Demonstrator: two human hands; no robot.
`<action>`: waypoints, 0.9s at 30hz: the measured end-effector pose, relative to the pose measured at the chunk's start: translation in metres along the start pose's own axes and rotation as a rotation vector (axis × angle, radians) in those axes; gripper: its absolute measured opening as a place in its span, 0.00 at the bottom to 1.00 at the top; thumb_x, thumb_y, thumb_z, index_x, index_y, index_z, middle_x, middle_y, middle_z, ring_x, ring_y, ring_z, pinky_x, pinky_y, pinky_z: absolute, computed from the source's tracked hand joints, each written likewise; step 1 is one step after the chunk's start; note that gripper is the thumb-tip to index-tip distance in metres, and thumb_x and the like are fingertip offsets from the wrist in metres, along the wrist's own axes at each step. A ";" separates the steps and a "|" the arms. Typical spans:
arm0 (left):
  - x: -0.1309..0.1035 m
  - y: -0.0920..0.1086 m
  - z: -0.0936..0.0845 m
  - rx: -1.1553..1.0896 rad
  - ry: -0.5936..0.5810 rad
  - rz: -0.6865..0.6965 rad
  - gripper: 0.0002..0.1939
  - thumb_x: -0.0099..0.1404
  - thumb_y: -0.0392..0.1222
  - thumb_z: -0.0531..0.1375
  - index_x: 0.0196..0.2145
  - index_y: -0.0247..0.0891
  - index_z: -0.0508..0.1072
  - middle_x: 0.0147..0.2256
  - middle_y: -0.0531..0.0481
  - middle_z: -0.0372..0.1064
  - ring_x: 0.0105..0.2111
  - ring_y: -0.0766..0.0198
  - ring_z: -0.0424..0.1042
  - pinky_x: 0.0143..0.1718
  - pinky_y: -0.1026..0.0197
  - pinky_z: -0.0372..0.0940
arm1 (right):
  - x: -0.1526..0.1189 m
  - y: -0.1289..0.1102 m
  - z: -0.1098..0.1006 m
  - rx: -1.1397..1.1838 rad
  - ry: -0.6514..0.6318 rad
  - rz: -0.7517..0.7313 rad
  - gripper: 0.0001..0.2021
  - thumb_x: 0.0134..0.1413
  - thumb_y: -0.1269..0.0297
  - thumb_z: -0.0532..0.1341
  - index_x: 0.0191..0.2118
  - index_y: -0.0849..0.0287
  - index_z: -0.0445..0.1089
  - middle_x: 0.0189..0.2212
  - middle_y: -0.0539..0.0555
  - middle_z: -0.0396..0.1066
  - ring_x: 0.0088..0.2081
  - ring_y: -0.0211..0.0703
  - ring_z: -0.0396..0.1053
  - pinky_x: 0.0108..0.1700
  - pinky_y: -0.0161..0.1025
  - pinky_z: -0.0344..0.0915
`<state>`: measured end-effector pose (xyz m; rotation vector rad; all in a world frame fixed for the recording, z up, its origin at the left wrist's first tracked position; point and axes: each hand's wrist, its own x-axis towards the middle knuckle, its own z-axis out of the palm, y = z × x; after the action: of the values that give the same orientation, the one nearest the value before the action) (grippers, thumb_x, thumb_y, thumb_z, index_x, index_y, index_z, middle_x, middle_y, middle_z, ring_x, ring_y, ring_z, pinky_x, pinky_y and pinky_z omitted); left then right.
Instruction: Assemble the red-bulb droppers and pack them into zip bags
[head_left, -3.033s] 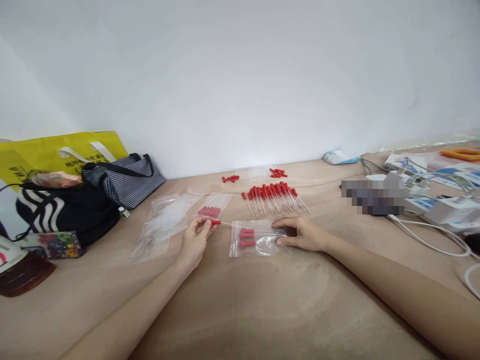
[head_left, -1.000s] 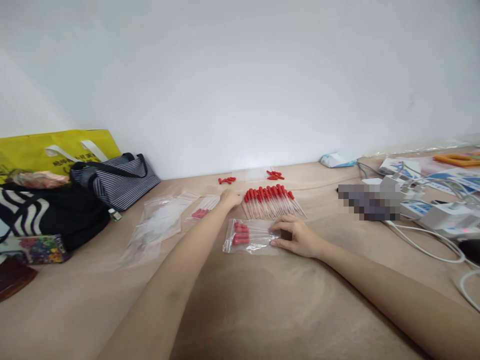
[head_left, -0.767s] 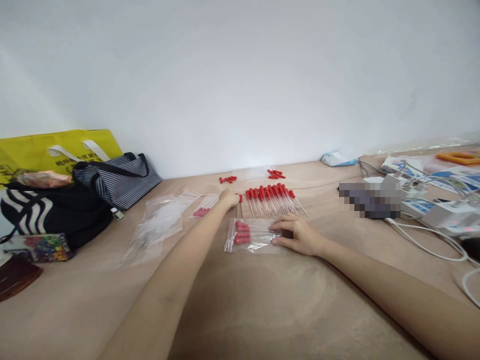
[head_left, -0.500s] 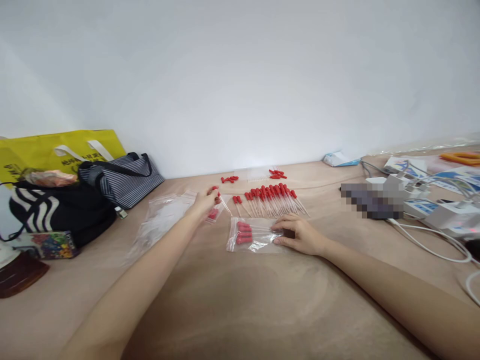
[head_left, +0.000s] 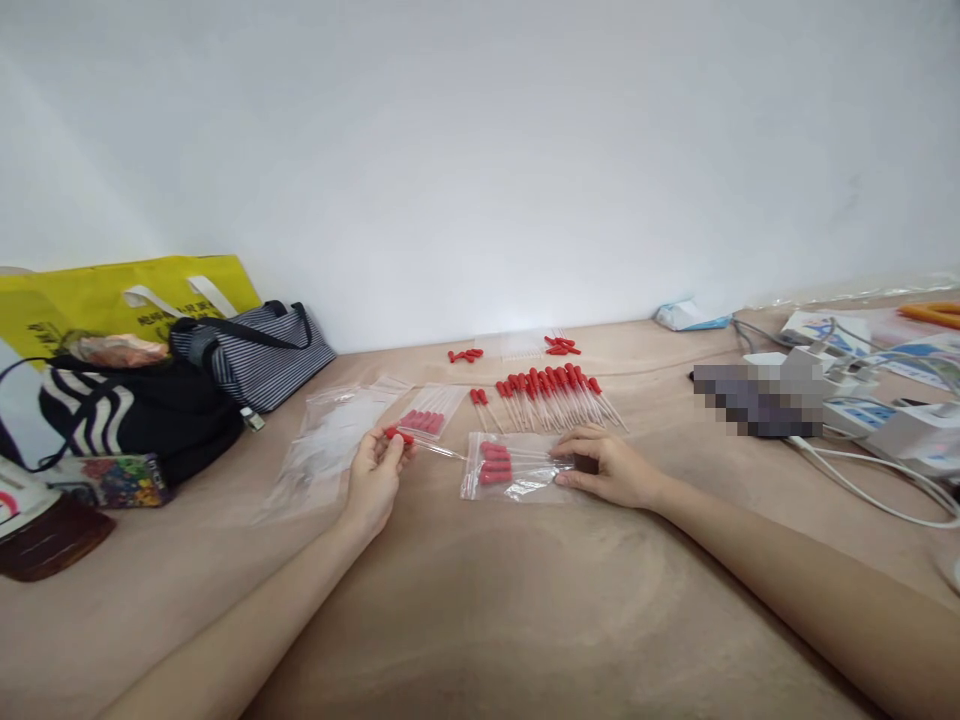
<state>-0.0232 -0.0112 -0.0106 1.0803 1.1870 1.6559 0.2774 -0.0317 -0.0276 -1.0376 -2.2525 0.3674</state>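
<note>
My left hand (head_left: 377, 470) pinches a glass dropper (head_left: 400, 435) by its red rubber bulb. The dropper's thin clear tip points right, at the left end of a clear zip bag (head_left: 532, 488). That bag lies flat with several red-bulbed droppers inside; whether the tip touches its mouth I cannot tell. At the bag's right end, my right hand (head_left: 609, 468) grips the plastic between thumb and fingers. Behind the bag, a row of red-bulbed droppers (head_left: 551, 385) lies side by side. A filled bag of droppers (head_left: 425, 418) rests just beyond my left hand.
Flat empty zip bags (head_left: 322, 440) lie left. Loose red bulbs (head_left: 465, 355) and more red bulbs (head_left: 562, 346) sit near the wall. A striped bag (head_left: 262, 355) and black bag (head_left: 142, 415) stand far left. Chargers (head_left: 814, 370) and white cables (head_left: 870, 490) spread at right.
My left hand has come back toward me and left with the dropper, whose tip has swung level toward the bag. The filled bag is uncovered. My right hand stays at the zip bag.
</note>
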 end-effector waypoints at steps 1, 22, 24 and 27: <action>-0.001 -0.001 0.002 -0.001 -0.013 -0.004 0.17 0.46 0.43 0.63 0.33 0.36 0.65 0.27 0.55 0.64 0.29 0.69 0.66 0.36 0.63 0.65 | 0.000 0.000 0.000 -0.001 -0.001 0.001 0.16 0.46 0.55 0.59 0.41 0.58 0.69 0.38 0.56 0.69 0.41 0.44 0.64 0.44 0.42 0.60; -0.017 0.009 0.011 0.577 -0.531 0.102 0.13 0.48 0.44 0.62 0.32 0.37 0.74 0.32 0.48 0.71 0.34 0.60 0.69 0.37 0.59 0.65 | 0.000 0.002 0.001 -0.002 0.022 -0.013 0.16 0.46 0.55 0.59 0.40 0.57 0.69 0.37 0.55 0.69 0.40 0.44 0.64 0.44 0.43 0.60; -0.015 0.010 0.014 0.597 -0.559 0.086 0.13 0.49 0.44 0.60 0.33 0.38 0.74 0.34 0.48 0.72 0.35 0.60 0.69 0.38 0.59 0.64 | 0.000 0.002 0.000 0.000 0.020 -0.013 0.16 0.46 0.55 0.60 0.40 0.58 0.69 0.37 0.55 0.69 0.40 0.44 0.64 0.43 0.43 0.60; -0.013 0.011 0.023 0.584 -0.649 -0.013 0.13 0.52 0.44 0.58 0.34 0.36 0.74 0.32 0.48 0.73 0.31 0.62 0.70 0.34 0.61 0.65 | 0.000 0.002 0.001 0.005 0.017 -0.011 0.16 0.46 0.55 0.60 0.40 0.58 0.69 0.37 0.55 0.69 0.40 0.44 0.64 0.43 0.43 0.60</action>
<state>0.0006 -0.0196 0.0018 1.7879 1.2331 0.8210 0.2779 -0.0306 -0.0289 -1.0224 -2.2404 0.3579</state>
